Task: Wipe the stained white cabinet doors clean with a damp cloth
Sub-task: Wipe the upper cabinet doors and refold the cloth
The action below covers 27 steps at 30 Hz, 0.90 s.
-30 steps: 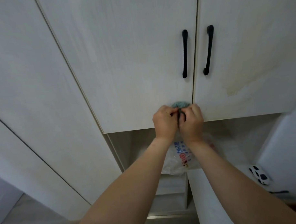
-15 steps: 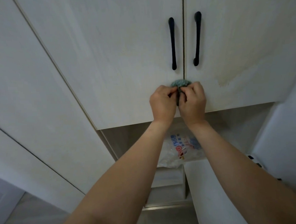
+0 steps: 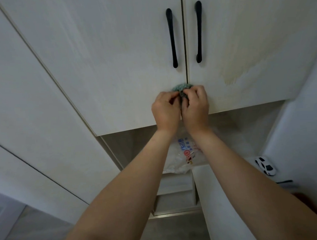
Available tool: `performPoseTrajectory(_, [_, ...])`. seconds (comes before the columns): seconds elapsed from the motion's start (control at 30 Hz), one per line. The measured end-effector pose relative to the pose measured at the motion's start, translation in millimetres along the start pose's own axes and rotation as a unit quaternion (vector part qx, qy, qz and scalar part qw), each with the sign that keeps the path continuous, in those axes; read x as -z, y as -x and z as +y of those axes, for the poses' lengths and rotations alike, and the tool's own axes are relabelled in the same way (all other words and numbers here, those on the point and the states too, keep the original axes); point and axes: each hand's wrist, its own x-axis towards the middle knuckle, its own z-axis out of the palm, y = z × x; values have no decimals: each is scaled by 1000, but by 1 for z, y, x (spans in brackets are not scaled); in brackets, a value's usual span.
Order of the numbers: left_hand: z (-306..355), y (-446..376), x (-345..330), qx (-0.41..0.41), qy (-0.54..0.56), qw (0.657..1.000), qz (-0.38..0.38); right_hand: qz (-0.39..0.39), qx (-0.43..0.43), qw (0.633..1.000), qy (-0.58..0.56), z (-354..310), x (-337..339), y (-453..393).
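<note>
**Both hands bunching the cloth at the door seam**

Both hands are pinching one small teal knitted cloth (image 3: 182, 88): the left hand (image 3: 166, 108) and the right hand (image 3: 195, 105) are curling their fingers round it, knuckles touching, at the seam between the left white cabinet door (image 3: 116, 58) and the right white cabinet door (image 3: 249, 27), just below the two black bar handles (image 3: 172, 38).

Change noted: over the last second the hands have been rising from the doors' lower edge, and the cloth is now showing more clearly above the fingers. Judgement: the cloth is being gathered or folded, and wiping proper is not yet under way.

A large yellowish stain (image 3: 245, 70) is sitting on the right door, to the right of the hands and apart from the cloth, unwiped.

Surroundings: a crumpled clear printed plastic bag (image 3: 184, 160) is lying in the open niche below, and a small black-and-white toy car (image 3: 265, 167) is resting at the near right. Neither is obstructing the doors; the handles are the only projections a stroke must work around.
</note>
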Motion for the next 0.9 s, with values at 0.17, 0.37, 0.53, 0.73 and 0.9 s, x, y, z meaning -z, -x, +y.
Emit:
performPoseTrajectory(0.17, [-35, 26, 6, 36, -72, 988, -130, -87, -81, 993, -22, 11, 2, 56])
performPoseTrajectory(0.37, [-31, 37, 18, 74, 59, 981, -168, -103, -245, 963, -49, -1, 32, 41])
performPoseTrajectory(0.53, [-5, 19, 13, 90, 155, 939, -293, -96, -390, 902, -159, -10, 65, 8])
performPoseTrajectory(0.73, [58, -5, 4, 93, 204, 936, -271, 11, -482, 843, -236, -41, 101, -33])
performPoseTrajectory(0.9, [133, -40, 3, 119, 280, 918, -252, 71, -380, 899, -203, -75, 135, -88])
